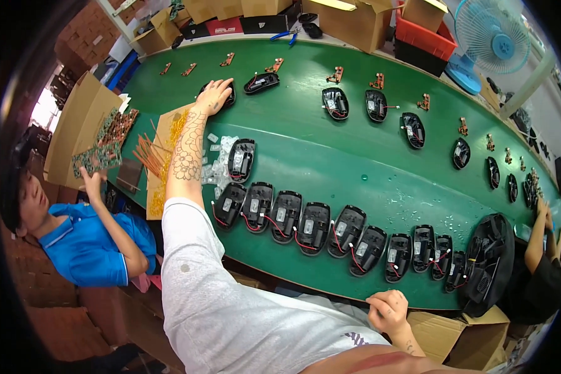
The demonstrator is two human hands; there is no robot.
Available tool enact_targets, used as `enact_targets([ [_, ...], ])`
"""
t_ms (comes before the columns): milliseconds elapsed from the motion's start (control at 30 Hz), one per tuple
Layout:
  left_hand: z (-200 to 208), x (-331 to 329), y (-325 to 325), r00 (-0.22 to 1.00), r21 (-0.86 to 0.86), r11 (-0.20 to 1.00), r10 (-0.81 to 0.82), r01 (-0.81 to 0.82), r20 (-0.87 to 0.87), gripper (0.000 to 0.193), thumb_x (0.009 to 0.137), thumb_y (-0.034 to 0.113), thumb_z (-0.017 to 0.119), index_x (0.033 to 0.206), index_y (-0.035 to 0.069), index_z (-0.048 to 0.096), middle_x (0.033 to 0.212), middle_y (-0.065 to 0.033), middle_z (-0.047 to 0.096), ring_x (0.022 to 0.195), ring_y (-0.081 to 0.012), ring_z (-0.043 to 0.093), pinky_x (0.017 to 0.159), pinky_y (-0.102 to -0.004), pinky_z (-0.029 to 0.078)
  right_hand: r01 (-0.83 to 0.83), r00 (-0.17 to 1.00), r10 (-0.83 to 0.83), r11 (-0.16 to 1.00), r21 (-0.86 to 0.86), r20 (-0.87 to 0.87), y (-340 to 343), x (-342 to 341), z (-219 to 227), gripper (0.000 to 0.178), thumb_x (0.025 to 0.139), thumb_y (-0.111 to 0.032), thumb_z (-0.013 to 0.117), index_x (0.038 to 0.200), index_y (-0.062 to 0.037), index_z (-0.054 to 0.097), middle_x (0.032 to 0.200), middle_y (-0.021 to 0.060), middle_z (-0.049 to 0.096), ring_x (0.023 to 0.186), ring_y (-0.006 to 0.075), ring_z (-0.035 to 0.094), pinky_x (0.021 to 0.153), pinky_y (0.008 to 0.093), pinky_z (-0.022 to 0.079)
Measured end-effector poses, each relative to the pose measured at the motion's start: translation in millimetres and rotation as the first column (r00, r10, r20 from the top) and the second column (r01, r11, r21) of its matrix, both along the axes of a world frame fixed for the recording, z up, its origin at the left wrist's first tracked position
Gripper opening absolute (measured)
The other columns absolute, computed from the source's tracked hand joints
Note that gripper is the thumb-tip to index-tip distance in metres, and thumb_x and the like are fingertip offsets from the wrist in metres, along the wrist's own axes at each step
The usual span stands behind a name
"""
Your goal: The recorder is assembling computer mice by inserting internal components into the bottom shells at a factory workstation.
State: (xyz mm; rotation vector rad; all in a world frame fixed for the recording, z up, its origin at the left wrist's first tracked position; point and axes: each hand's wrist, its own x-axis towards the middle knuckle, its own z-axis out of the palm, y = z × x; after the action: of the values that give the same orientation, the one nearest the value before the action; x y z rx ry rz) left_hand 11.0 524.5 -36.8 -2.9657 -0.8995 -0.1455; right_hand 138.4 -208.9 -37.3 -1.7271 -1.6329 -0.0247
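Observation:
Stretched far across the green table, my left hand [214, 96] is closed over a black mouse shell [230, 98] in the back row. The hand hides much of that shell. My right hand [389, 309] is low at the near edge with its fingers curled in; whatever they hold, if anything, is hidden. Beside my left hand lies another open black shell [262, 82] with wires. Below my left forearm, clear plastic pieces [215, 167] sit in a loose pile next to a single upright shell [241, 159]. A curved row of black shells [315, 227] with red wires lines the near side.
Small brown circuit boards [335, 75] lie along the back. A cardboard sheet [156, 193] carries yellow and orange parts. At left, a person in blue [93, 243] handles green boards [98, 158]. A black bag [489, 265], another person in black [539, 277] and a blue fan [502, 47] are rightward.

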Motion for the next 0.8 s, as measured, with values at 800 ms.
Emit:
enact_targets([
  [800, -12, -76, 140, 0.944, -0.094, 0.962, 0.27, -0.256, 0.191, 0.07, 0.082, -0.002, 0.043, 0.152, 0.008, 0.037, 0.151, -0.0212, 0.044, 0.142, -0.0368, 0.039, 0.119, -0.0411, 0.032, 0.386, 0.901, -0.386, 0.922, 0.04, 0.196, 16, -18, -15, 0.027, 0.062, 0.001, 0.061, 0.088, -0.0094, 0.061, 0.081, 0.0057, 0.059, 0.057, 0.024, 0.051, 0.051, 0.0349, 0.04],
])
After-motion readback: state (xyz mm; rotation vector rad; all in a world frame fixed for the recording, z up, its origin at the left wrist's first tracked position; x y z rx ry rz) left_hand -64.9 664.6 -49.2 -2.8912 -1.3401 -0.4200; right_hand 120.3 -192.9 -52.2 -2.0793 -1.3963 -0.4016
